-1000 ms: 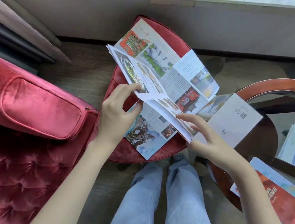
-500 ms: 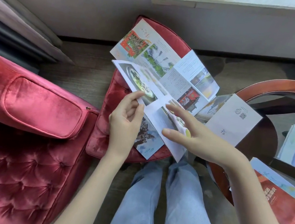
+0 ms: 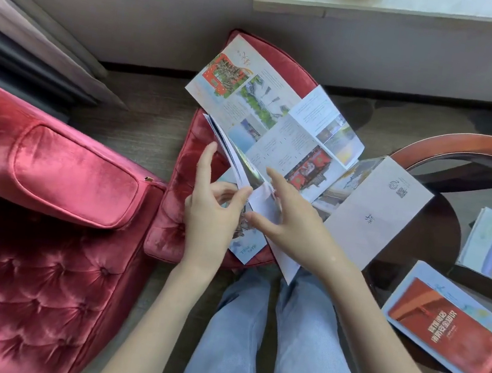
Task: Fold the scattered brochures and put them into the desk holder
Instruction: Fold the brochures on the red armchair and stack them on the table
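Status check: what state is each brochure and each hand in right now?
held brochure, partly folded, one panel raised
large brochure, unfolded, lying on red stool
white brochure, folded
red brochure, folded
left hand, pinches held brochure
right hand, fingers straight on held brochure

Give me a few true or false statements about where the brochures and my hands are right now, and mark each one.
1. The unfolded brochure lies on the red velvet stool. True.
2. The left hand holds nothing. False: it pinches a panel of the unfolded brochure.
3. The right hand has its fingers stretched out on the unfolded brochure. True.
4. The red brochure also lies on the stool. False: it lies on the glass-topped table at the right.
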`<state>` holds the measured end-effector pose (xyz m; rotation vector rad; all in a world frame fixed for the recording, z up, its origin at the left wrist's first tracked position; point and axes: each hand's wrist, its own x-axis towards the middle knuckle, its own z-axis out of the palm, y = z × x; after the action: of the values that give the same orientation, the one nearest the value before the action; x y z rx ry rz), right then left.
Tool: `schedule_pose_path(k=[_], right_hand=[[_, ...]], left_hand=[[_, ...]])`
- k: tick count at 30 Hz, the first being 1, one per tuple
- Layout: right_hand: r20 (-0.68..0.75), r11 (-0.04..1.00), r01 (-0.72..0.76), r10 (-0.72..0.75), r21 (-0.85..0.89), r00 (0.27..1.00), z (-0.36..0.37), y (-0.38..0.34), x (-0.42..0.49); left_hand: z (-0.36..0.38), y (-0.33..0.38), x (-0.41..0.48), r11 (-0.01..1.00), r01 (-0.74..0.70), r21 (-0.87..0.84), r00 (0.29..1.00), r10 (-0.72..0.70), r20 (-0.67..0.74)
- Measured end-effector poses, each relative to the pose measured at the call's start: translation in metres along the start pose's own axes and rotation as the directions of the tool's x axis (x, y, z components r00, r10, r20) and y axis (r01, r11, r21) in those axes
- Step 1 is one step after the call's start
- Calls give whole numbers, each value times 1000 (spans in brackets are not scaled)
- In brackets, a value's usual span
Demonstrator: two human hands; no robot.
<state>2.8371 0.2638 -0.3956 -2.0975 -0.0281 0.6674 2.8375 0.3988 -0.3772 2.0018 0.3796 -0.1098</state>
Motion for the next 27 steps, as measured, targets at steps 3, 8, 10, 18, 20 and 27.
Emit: schedule_pose_path(k=[3, 8, 10, 18, 20, 27], right_hand=[[-9, 998, -23, 23, 53, 1000, -1, 9, -3], [47, 976, -35, 25, 213, 999, -7, 16, -2], [-32, 971, 15, -8, 237, 999, -14, 17, 5], [-23, 957, 282, -281, 64, 959, -51, -9, 58], [-17, 947, 310, -310, 82, 951, -53, -10, 61], [-103, 947, 304, -294, 105, 950, -46, 8, 51]], left_hand=[[0, 0, -1, 998, 1, 58, 999, -3, 36], [0, -4, -7, 997, -22, 80, 998, 17, 54], [-1, -6, -10, 996, -35, 88, 997, 28, 76], [-5, -11, -15, 995, -40, 87, 990, 28, 136], [-6, -12, -16, 997, -30, 64, 989, 21, 145], [-11, -14, -17, 997, 81, -6, 973, -77, 218]])
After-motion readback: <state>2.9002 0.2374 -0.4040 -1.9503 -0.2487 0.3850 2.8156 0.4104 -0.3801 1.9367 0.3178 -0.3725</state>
